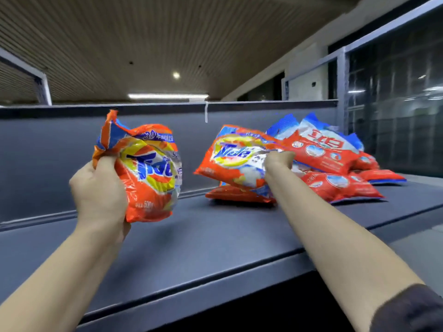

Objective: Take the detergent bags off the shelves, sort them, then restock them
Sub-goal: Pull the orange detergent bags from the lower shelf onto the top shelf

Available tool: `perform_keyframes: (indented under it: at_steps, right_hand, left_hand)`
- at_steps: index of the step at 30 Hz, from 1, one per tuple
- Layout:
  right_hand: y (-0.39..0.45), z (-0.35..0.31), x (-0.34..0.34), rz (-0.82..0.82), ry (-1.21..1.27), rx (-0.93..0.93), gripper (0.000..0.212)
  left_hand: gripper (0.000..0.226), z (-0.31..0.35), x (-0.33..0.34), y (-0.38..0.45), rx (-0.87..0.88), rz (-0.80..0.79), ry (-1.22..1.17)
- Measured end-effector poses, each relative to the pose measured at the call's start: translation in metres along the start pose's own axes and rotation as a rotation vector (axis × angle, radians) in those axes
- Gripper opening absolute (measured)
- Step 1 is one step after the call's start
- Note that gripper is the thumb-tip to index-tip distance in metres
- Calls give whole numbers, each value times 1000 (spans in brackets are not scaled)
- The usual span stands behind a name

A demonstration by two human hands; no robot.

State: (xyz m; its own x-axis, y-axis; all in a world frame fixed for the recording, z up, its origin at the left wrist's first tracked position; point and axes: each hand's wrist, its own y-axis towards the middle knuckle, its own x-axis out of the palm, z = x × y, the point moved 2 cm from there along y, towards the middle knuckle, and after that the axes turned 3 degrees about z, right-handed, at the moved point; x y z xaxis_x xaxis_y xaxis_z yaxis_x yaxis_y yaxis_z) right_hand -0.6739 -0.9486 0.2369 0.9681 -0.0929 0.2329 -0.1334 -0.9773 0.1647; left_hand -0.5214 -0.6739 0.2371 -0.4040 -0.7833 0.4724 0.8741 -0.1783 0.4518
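My left hand (99, 190) grips an orange Tide detergent bag (148, 171) upright, just above the dark top shelf (215, 236). My right hand (279, 161) reaches further in and grips a second orange Tide bag (235, 156), lifted and tilted above another orange bag (237, 195) lying flat on the shelf. To the right, several red and blue detergent bags (321, 149) lie heaped against the back.
A dark back panel (48, 152) closes the shelf behind the bags. The shelf's front edge (191, 291) runs across below my forearms. A glass partition (395, 104) in a grey frame stands at the right.
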Motion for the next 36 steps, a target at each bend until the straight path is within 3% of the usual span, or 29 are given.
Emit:
perform_keyframes:
  at_steps: [3,5,6,8,11,13,15,18,20,23,25,27,29,31,36]
  right_hand:
    - [21,17,16,-111,-325,-112,52]
    - [28,23,19,-232,-542,-181,17]
    - [27,25,19,-323,-622,-196,10]
    - [31,30,13,-435,-745,-260,33]
    - [30,27,0,-498,-727,-293,11]
    - [28,27,-8,-544,-772,-309,39]
    - [28,29,-16,-561,-795,-323,45]
    - [21,29,-19,-612,-785,-376,47]
    - [14,31,-19,-678,-806,-397,50]
    - [0,29,-17,-742,-903,-471,57]
    - [-3,29,-17,-759,-952,-507,60]
    - [-7,28,-20,-778,-971,-512,62]
    - [-11,28,-24,-796,-970,-508,63]
    - [-16,30,-28,-821,-948,-503,62]
    - [-29,33,-34,-848,-894,-495,59]
  left_hand:
    - [21,-13,13,2,-109,20,-66]
    - [16,-23,25,8,-190,4,-101]
    - [13,-30,32,13,-234,-5,-115]
    - [12,-42,48,24,-303,-22,-130]
    - [17,-59,75,37,-376,-36,-179]
    - [15,-72,91,45,-407,13,-182]
    - [20,-87,97,54,-406,76,33]
    - [44,-113,83,64,-375,-64,809]
    - [38,-122,74,49,-366,-383,1045]
    - [79,-130,69,31,-393,-878,1169]
    - [103,-132,70,32,-251,-1008,1431]
    - [108,-130,73,35,-110,-971,1680]
    - [92,-124,81,28,130,-860,1890]
    - [70,-123,82,25,286,-730,1930]
    - [46,-119,63,14,170,-709,1637]
